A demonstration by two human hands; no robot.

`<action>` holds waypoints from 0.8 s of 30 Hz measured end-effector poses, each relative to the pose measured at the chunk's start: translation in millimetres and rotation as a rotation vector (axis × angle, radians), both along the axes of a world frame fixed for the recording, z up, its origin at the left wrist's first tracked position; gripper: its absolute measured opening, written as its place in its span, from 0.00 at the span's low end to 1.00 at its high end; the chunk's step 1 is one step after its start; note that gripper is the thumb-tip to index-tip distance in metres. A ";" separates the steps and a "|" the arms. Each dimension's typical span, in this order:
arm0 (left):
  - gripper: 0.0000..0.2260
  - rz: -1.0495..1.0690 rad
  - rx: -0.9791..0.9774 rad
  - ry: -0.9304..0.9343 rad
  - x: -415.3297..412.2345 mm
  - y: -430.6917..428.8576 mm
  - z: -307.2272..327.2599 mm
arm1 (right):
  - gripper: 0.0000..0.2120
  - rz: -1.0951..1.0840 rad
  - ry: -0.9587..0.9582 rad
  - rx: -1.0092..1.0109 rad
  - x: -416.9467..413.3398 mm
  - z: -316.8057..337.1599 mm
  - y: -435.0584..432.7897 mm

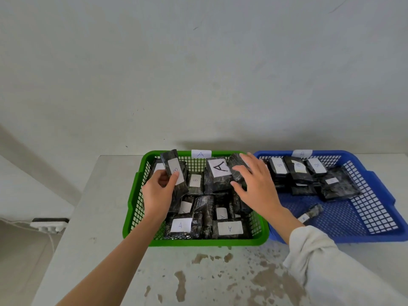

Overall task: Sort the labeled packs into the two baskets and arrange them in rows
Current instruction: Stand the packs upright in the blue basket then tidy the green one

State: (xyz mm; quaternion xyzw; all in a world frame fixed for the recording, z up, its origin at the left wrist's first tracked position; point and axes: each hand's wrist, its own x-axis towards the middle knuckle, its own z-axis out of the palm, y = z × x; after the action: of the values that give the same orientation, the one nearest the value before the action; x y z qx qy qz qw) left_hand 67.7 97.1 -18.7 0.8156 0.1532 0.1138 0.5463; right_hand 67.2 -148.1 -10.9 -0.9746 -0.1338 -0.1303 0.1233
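Note:
A green basket [132,195] tagged A holds several black packs with white labels, most marked A, such as a large A pack [217,173]. My left hand [157,195] is shut on a pack labeled B [174,171], lifted upright over the basket's left side. My right hand [256,182] reaches over the basket's right side, fingers spread and resting on a black pack [235,171] at the back right. Another B pack [195,181] lies in the green basket. To the right, a blue basket [375,188] tagged B holds several B packs [298,171] along its back.
Both baskets stand side by side on a white, stained table [198,272] against a pale wall. One loose pack [310,214] lies alone in the blue basket's front part. A power strip [49,225] with a cord sits beyond the table's left edge.

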 end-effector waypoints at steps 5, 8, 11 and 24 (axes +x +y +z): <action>0.07 0.020 0.040 0.009 -6.0 9.4 -0.1 | 0.14 0.310 0.038 -0.016 8.3 -4.5 58.1; 0.07 0.008 0.076 0.010 -9.9 13.2 -2.0 | 0.17 0.333 0.318 -0.082 20.5 -15.9 90.9; 0.07 0.013 0.074 0.019 -8.9 18.9 -1.9 | 0.16 0.268 0.484 -0.290 36.1 -20.7 112.8; 0.08 0.045 -0.100 0.132 -4.9 21.9 -0.3 | 0.10 0.138 -0.095 -0.275 29.4 11.0 94.5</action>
State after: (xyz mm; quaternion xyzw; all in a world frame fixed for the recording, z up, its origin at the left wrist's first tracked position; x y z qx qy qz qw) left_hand 62.8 119.0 -19.1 0.7894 0.2124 0.0644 0.5723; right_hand 96.6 -53.6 0.1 -0.9636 -0.2227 -0.1479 -0.0090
